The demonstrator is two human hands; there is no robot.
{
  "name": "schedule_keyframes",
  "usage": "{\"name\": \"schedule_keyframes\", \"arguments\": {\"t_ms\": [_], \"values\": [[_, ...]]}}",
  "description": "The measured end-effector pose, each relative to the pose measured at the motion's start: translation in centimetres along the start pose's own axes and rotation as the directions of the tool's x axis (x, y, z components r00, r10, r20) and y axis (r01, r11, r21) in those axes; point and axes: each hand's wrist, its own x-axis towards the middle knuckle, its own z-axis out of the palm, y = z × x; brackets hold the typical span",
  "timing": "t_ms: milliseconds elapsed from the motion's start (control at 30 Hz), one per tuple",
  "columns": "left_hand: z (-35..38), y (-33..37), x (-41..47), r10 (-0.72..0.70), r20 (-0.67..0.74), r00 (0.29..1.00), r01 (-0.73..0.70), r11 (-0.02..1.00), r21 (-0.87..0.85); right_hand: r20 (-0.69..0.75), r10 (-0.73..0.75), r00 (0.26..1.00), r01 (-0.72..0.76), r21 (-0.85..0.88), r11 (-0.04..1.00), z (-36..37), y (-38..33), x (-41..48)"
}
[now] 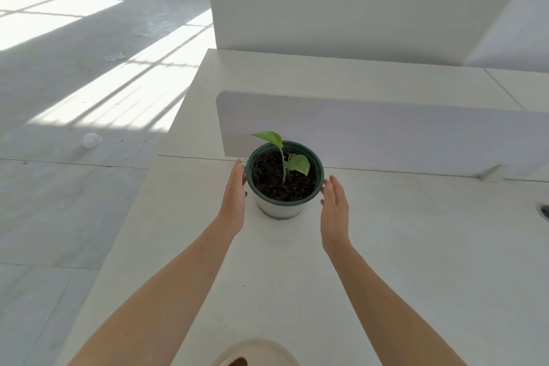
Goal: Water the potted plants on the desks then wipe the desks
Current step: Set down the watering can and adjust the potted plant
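White desk [386, 246]: potted plant [283, 178] between flat-spread left grip [234, 196], right grip [334, 208]; neither grasping.

Small green-rimmed potted plant [284, 178], white-walled, dark soil, two pale green leaves; upright on white surface [416, 246], between left hand [234, 196] and right hand [334, 211].

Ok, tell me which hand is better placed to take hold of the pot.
Left, narrowly. The left hand looks pressed against the pot rim, fingers extended; the right hand seems just shy of the rim. Both flank it, so a two-handed grasp seems likely.
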Motion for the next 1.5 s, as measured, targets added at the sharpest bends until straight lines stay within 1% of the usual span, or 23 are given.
{"name": "schedule_keyframes", "arguments": {"t_ms": [100,200,267,367,467,567,633,700,767,800,867,900,967,1067,1167,1233,1333,1433,1500], "values": [[0.4,-0.5,0.7,-0.006,0.047,0.999,0.005,1.0,0.027,0.029,-0.027,0.999,0.026,0.044,0.999,0.8,0.6,-0.6],[1.1,-0.2,0.5,0.024,0.059,0.998,-0.024,1.0,-0.007,0.004,-0.043,0.999,0.043,0.073,0.996,1.8,1.0,-0.7],[1.4,-0.3,0.2,0.042,0.055,0.998,-0.041,0.999,-0.015,-0.018,-0.047,0.999,0.049,0.083,0.995,2.4,1.1,-0.6],[1.8,-1.1,0.0,0.031,0.027,0.999,-0.03,0.999,-0.036,-0.032,-0.029,0.999,0.032,0.085,0.996,2.8,0.9,-0.2],[2.3,-2.2,-1.2,0.03,0.011,0.999,-0.029,0.996,-0.08,0.01,0.017,1.0,-0.018,0.071,0.997,2.4,-0.1,1.3],[2.1,-2.7,-2.7,0.086,0.034,0.996,-0.084,0.995,-0.051,0.066,0.022,0.998,-0.025,0.04,0.999,0.9,-1.1,2.5],[1.3,-2.2,-2.5,0.091,-0.018,0.996,-0.092,0.995,-0.027,0.025,0.035,0.999,-0.035,0.033,0.999,0.0,-0.8,2.7],[0.3,-1.3,-1.3,0.046,-0.084,0.995,-0.049,0.998,-0.037,-0.009,0.046,0.999,-0.045,0.02,0.999,-0.4,-0.4,2.2],[-0.4,-0.4,0.4,0.02,-0.108,0.994,-0.025,0.999,-0.041,0.014,0.032,0.999,-0.032,0.019,0.999,0.0,0.0,1.2],[-0.4,0.0,1.1,0.019,-0.091,0.996,-0.023,0.999,-0.042,0.04,0.025,0.999,-0.027,0.033,0.999,0.3,0.0,0.6],[0.3,0.3,2.0,0.046,-0.011,0.999,-0.046,0.999,-0.028,0.077,0.017,0.997,-0.022,0.064,0.998,1.3,0.1,-0.1],[0.9,0.3,2.0,0.069,0.036,0.997,-0.068,0.997,-0.023,0.081,0.014,0.997,-0.021,0.076,0.997,1.8,0.2,-0.4],[1.3,-0.6,2.3,0.1,0.077,0.992,-0.098,0.995,-0.034,0.071,0.019,0.997,-0.026,0.099,0.995,2.4,0.4,-0.3],[1.0,-1.3,1.8,0.078,0.062,0.995,-0.073,0.994,-0.077,0.065,0.051,0.997,-0.058,0.102,0.993,2.4,-0.1,0.7],[1.1,-1.6,0.3,0.012,0.075,0.997,-0.008,0.999,-0.053,0.089,0.073,0.993,-0.079,0.06,0.995,1.7,-0.8,2.4],[0.9,-1.7,-0.3,0.018,0.02,1.0,-0.017,0.999,-0.042,0.066,0.064,0.996,-0.067,0.034,0.997,1.1,-0.9,2.9],[0.7,-0.7,-0.1,0.032,-0.036,0.999,-0.035,0.997,-0.073,0.001,0.055,0.998,-0.055,0.049,0.997,0.9,-0.6,2.1],[1.1,-0.2,0.5,0.054,0.012,0.998,-0.053,0.997,-0.05,0.031,0.032,0.999,-0.034,0.037,0.999,1.8,-0.2,0.8],[1.4,-0.6,0.3,0.024,0.023,0.999,-0.024,1.0,-0.012,0.041,0.035,0.999,-0.036,0.046,0.998,2.2,-0.4,1.0]]}}
